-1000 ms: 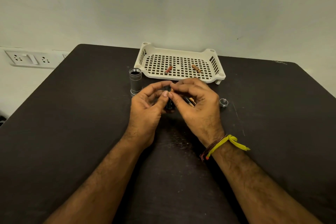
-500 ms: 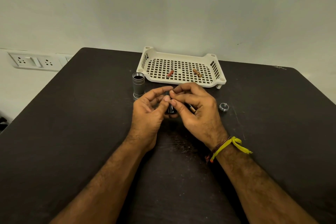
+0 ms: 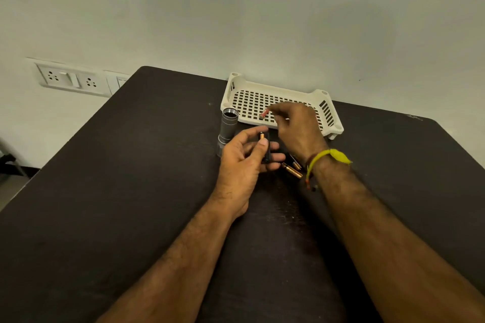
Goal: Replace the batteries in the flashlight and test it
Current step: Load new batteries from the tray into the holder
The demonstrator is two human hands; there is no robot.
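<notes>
Grey flashlight body (image 3: 228, 127) upright, open-topped, beside tray; black battery holder (image 3: 267, 149) held; two batteries (image 3: 291, 170) on table

dark table, cream tray, touches of copper and red

a matte black-brown table (image 3: 131, 191) is showing pale scuffs, and a cream plastic tray (image 3: 325, 110) is displaying a grid of small square holes with slotted sides. a grey metal flashlight body (image 3: 228, 126) is standing dark at its open mouth. copper-and-black batteries (image 3: 291, 170) are glinting on the table, a reddish battery (image 3: 264, 114) is showing over the tray, a black battery holder (image 3: 267, 149) is carrying a copper-topped cell, a yellow thread wristband (image 3: 328, 156) is circling one wrist, and white wall sockets (image 3: 70, 80) are sitting on an off-white wall.
</notes>
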